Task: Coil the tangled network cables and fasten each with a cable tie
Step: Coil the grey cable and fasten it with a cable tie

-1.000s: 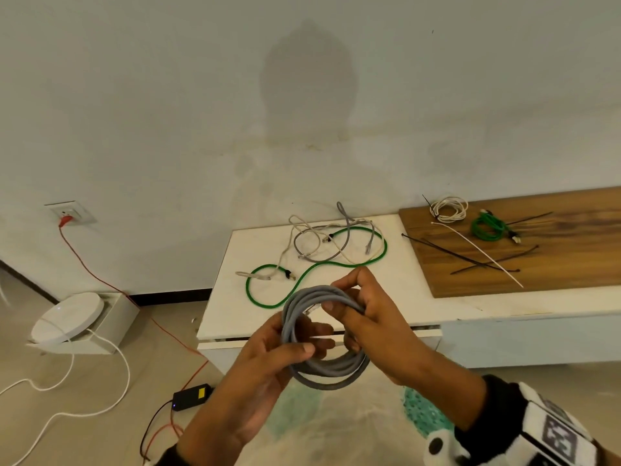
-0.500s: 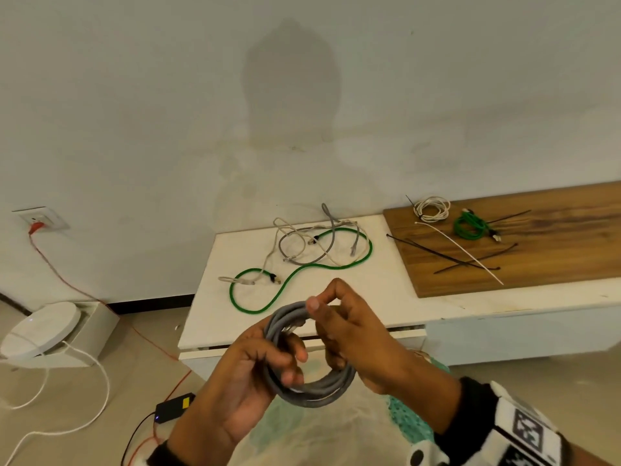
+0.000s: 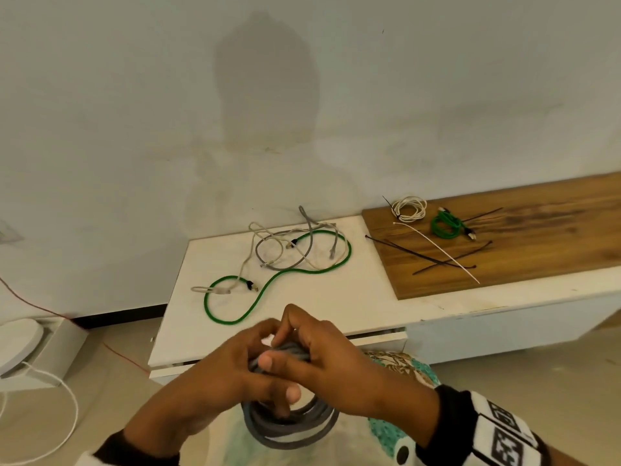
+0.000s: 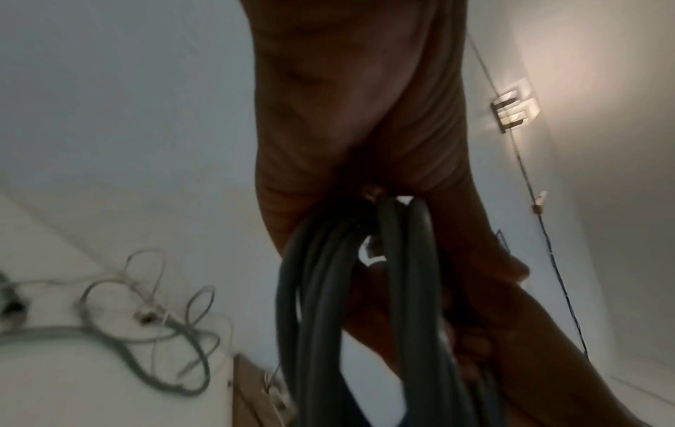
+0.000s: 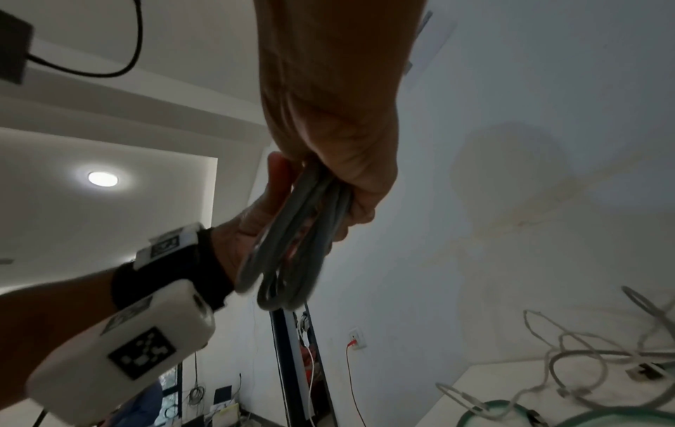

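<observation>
A coiled grey network cable (image 3: pixel 289 432) hangs in front of the white table, held by both hands. My left hand (image 3: pixel 232 375) grips the coil's top from the left, fingers curled round the strands (image 4: pixel 328 303). My right hand (image 3: pixel 319 358) grips the same spot from the right, thumb across the bundle (image 5: pixel 292 239). A tangle of green, grey and beige cables (image 3: pixel 285 253) lies on the white table (image 3: pixel 336 297). Black and white cable ties (image 3: pixel 437 253) lie on the wooden board (image 3: pixel 537 243).
Two tied coils, one white (image 3: pixel 409 208) and one green (image 3: pixel 445 225), sit on the board's far side. On the floor at left stand a white round device (image 3: pixel 20 341) and loose white cord (image 3: pixel 67 418). A red wire (image 3: pixel 33 307) runs along the wall.
The hands have dropped lower and closed together over the top of the grey coil, which now hangs below them. The head view has tilted and shifted.
</observation>
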### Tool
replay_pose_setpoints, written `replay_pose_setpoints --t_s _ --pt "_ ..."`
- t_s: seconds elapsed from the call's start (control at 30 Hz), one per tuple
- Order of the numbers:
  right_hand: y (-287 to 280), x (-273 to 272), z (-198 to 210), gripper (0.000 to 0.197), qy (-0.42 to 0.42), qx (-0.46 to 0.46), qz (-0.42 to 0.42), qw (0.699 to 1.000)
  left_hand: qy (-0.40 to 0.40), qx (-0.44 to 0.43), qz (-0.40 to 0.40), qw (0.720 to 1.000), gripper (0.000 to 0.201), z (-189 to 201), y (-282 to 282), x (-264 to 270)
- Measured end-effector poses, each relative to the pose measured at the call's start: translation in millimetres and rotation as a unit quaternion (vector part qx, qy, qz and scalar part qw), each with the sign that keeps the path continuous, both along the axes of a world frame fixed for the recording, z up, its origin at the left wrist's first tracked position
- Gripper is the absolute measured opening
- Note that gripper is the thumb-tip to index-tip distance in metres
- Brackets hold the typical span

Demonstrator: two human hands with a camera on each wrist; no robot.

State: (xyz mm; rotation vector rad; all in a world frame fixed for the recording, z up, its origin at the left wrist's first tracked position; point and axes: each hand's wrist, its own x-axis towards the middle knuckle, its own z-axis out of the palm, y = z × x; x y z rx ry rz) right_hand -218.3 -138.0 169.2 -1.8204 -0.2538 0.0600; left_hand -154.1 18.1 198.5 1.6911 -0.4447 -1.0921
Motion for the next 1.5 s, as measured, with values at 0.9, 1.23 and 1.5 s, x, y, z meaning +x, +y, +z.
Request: replay_pose_setpoints --t_s 0.9,1.23,1.5 --pt "-96 117 -78 0.028 0.025 0.105 -0.074 0.991 -0.311 0.076 0.131 0.938 0.064 -70 -115 83" --pt "-270 138 -188 0.025 0.276 -0.446 -0.375 0.764 -0.24 0.043 0.221 0.944 0.04 -87 -128 103" --pt "-280 138 -189 0.022 0.25 -0.6 -0.217 0.729 -0.186 0.046 0.256 0.948 0.043 -90 -130 103"
